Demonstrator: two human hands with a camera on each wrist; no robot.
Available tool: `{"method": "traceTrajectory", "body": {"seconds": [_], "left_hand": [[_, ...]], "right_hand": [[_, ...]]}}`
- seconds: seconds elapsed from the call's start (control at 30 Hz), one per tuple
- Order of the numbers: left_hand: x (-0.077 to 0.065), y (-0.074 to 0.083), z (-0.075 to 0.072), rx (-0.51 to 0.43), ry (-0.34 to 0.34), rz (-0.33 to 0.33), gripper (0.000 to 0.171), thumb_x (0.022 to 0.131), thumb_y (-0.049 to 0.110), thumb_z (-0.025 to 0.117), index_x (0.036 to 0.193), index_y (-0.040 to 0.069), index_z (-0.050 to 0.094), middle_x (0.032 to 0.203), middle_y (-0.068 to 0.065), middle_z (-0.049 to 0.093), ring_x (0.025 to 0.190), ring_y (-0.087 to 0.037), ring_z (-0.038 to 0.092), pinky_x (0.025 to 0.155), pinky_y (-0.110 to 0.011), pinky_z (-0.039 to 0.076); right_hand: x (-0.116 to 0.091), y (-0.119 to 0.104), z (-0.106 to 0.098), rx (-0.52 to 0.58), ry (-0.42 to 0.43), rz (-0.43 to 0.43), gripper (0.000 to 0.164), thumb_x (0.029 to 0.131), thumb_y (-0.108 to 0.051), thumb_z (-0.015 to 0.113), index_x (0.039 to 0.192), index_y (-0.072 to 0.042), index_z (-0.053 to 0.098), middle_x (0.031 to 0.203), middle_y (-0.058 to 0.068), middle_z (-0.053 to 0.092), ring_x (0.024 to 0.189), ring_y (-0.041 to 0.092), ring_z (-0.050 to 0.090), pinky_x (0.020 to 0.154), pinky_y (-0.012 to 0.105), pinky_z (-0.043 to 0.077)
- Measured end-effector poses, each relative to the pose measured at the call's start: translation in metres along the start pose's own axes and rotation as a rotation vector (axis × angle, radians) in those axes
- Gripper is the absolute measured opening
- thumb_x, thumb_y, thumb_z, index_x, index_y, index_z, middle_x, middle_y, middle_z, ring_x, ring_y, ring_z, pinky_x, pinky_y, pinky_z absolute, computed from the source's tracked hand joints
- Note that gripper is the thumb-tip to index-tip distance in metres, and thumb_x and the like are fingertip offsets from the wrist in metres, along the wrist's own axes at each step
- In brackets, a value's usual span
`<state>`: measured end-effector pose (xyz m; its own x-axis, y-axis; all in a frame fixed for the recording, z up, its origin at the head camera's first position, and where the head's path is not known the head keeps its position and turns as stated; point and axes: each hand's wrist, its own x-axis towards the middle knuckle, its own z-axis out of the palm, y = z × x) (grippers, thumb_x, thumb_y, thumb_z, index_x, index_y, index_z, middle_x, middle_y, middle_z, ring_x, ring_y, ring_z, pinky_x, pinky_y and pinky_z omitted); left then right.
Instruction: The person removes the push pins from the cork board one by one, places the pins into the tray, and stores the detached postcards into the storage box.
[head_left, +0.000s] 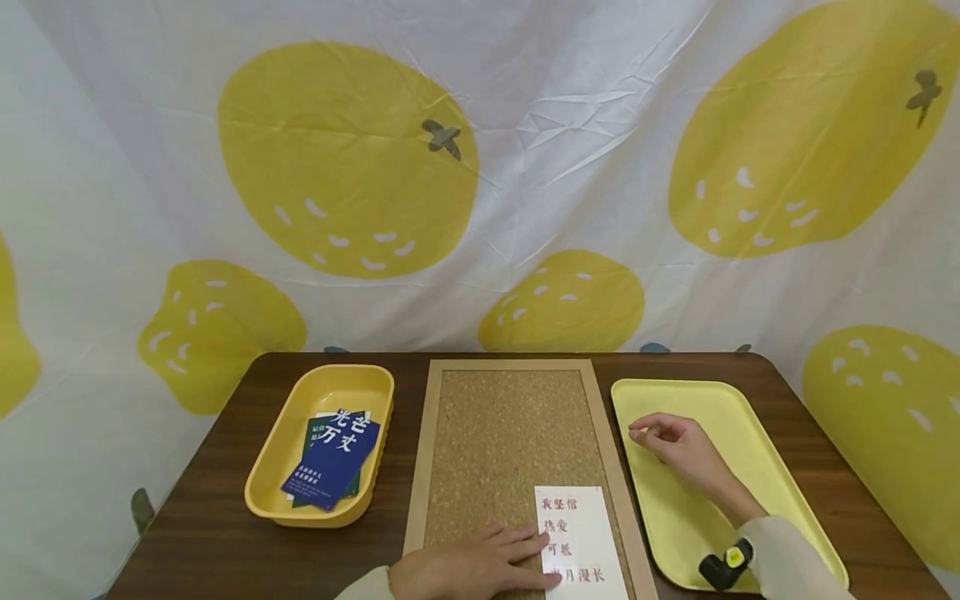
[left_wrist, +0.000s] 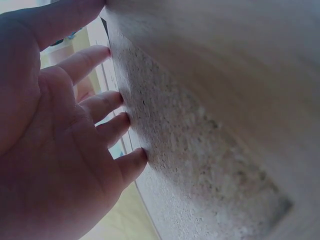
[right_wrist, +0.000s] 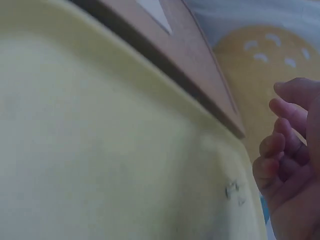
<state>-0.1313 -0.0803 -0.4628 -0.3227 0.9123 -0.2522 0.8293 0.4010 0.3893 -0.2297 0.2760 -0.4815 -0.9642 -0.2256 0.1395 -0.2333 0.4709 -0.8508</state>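
A white card [head_left: 576, 533] with red Chinese characters lies on the lower right of a wood-framed cork board [head_left: 517, 433]. My left hand [head_left: 468, 567] lies spread over the board, some fingertips on the card's left edge. In the left wrist view the fingers of the left hand [left_wrist: 75, 115] reach straight to the cork surface. Above the yellow tray [head_left: 738, 417], my right hand [head_left: 686, 454] hovers with its fingers loosely bent. The right wrist view shows no object between the fingertips of the right hand [right_wrist: 290, 145]. Small clear and dark bits [right_wrist: 232, 191], too blurred to identify, lie in the tray.
To the left stands a yellow plastic basket [head_left: 258, 492] with several printed cards, a blue card [head_left: 337, 458] on top. Everything sits on a dark wooden table [head_left: 202, 517]. A lemon-patterned cloth [head_left: 525, 192] hangs behind the far edge.
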Motion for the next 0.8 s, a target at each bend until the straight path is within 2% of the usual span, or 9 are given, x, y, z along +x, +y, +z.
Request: {"method": "traceTrajectory", "body": {"seconds": [0.1,0.2,0.33,0.4,0.57,0.7,0.8], "left_hand": [[0.000,0.000,0.000,-0.003,-0.004,-0.001,0.056,0.102,0.042,0.049,0.155,0.029,0.035,0.164,-0.002,0.023,0.152,-0.017,0.017,0.121,-0.040,0.023],[0.001,0.000,0.000,-0.038,-0.015,-0.012,0.057,0.102,0.042,0.051,0.155,0.029,0.035,0.165,-0.001,0.023,0.152,-0.016,0.016,0.121,-0.039,0.022],[0.002,0.000,0.000,-0.054,-0.027,-0.029,0.057,0.101,0.043,0.052,0.155,0.031,0.035,0.165,0.001,0.023,0.152,-0.015,0.017,0.121,-0.038,0.022],[0.002,0.000,0.000,-0.050,-0.027,-0.031,0.057,0.101,0.044,0.052,0.155,0.032,0.035,0.164,0.001,0.023,0.152,-0.015,0.017,0.121,-0.038,0.023],[0.005,-0.005,0.004,-0.080,-0.039,-0.030,0.059,0.100,0.045,0.052,0.155,0.036,0.032,0.165,0.004,0.021,0.152,-0.014,0.016,0.122,-0.038,0.021],[0.005,-0.005,0.004,-0.125,-0.058,-0.040,0.061,0.099,0.046,0.054,0.155,0.037,0.031,0.165,0.005,0.018,0.153,-0.014,0.012,0.123,-0.041,0.019],[0.005,-0.003,0.002,-0.118,-0.063,-0.046,0.062,0.099,0.046,0.055,0.155,0.036,0.031,0.166,0.005,0.018,0.153,-0.014,0.012,0.123,-0.040,0.019]], "right_hand": [[-0.001,-0.010,0.008,0.050,-0.054,-0.004,0.020,0.096,-0.014,0.065,0.107,0.002,0.070,0.074,0.008,0.063,0.053,0.004,0.045,0.047,0.024,0.043],[-0.003,-0.018,0.017,0.058,-0.123,-0.015,0.019,0.096,-0.011,0.064,0.108,0.003,0.069,0.078,0.013,0.066,0.051,0.003,0.044,0.044,0.024,0.041],[-0.008,-0.026,0.028,0.046,-0.221,-0.060,0.018,0.096,-0.007,0.061,0.109,0.004,0.069,0.090,0.018,0.068,0.060,0.003,0.052,0.049,0.023,0.046],[-0.011,-0.030,0.034,0.035,-0.254,-0.087,0.018,0.096,-0.009,0.063,0.108,0.002,0.069,0.090,0.014,0.068,0.067,0.004,0.056,0.054,0.024,0.049],[-0.018,-0.035,0.048,0.005,-0.290,-0.125,0.015,0.093,-0.015,0.069,0.104,-0.006,0.072,0.087,0.000,0.067,0.075,0.006,0.058,0.063,0.024,0.051],[-0.023,-0.036,0.057,0.003,-0.312,-0.138,0.014,0.092,-0.015,0.071,0.104,-0.008,0.073,0.087,0.000,0.065,0.073,0.005,0.056,0.060,0.023,0.050],[-0.025,-0.036,0.059,-0.008,-0.319,-0.140,0.016,0.091,-0.015,0.072,0.105,-0.008,0.073,0.087,0.000,0.064,0.071,0.005,0.054,0.058,0.022,0.048]]}}
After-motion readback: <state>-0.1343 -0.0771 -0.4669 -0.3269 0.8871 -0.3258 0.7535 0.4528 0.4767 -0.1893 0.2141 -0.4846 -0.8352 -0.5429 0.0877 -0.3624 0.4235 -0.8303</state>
